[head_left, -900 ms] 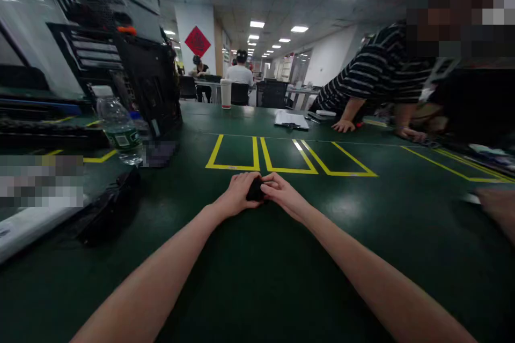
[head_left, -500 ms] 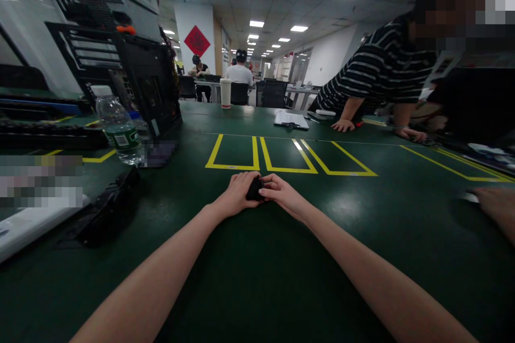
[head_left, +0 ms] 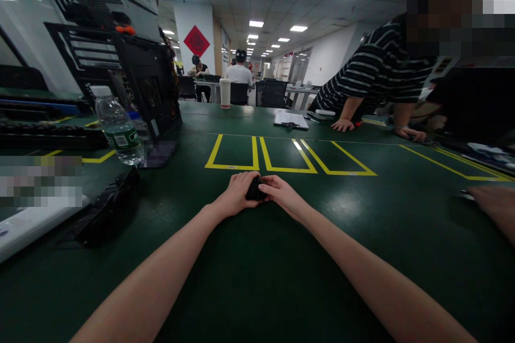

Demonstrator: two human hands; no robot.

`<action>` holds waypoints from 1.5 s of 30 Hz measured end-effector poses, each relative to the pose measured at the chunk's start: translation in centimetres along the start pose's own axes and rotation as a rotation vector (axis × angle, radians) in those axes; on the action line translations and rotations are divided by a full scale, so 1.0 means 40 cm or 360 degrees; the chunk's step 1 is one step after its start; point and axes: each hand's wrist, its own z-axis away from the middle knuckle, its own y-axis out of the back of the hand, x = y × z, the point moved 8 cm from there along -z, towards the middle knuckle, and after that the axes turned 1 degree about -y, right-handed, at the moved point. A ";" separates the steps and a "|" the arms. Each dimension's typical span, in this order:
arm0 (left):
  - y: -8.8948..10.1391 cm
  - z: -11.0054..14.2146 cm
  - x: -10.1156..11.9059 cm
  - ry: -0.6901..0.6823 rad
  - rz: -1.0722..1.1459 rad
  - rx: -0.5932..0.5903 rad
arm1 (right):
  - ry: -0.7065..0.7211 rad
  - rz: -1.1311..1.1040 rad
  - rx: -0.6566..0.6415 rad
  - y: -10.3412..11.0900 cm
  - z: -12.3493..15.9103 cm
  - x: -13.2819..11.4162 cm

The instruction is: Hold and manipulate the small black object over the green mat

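Observation:
A small black object, its kind not clear, is between my two hands at the middle of the green table. My left hand is wrapped round its left side, fingers over the top and thumb along the near side. From the right, my right hand pinches its edge with thumb and fingertips. The fingers cover much of it. Just beyond my hands, yellow tape outlines mark the table top.
Left: a water bottle, black computer parts, a black strap-like item and a white object. Ahead: a white cup and clipboard. Right: a person in a striped shirt leans on the table; another person's hand is nearer.
My hands hold nearly the same pose on the black object; the right fingers have shifted slightly. The other person's hand at the right edge has moved a little left.

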 end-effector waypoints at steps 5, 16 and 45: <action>-0.003 -0.001 -0.002 0.0004 -0.0002 0.0002 | 0.0000 -0.0033 -0.0120 -0.010 0.011 -0.020; -0.003 -0.001 -0.002 0.0008 0.0021 0.0006 | 0.0034 -0.0023 -0.0001 -0.010 0.006 -0.015; 0.002 0.000 0.004 0.0025 0.0047 -0.0010 | 0.0001 0.0002 -0.0084 -0.007 0.007 -0.007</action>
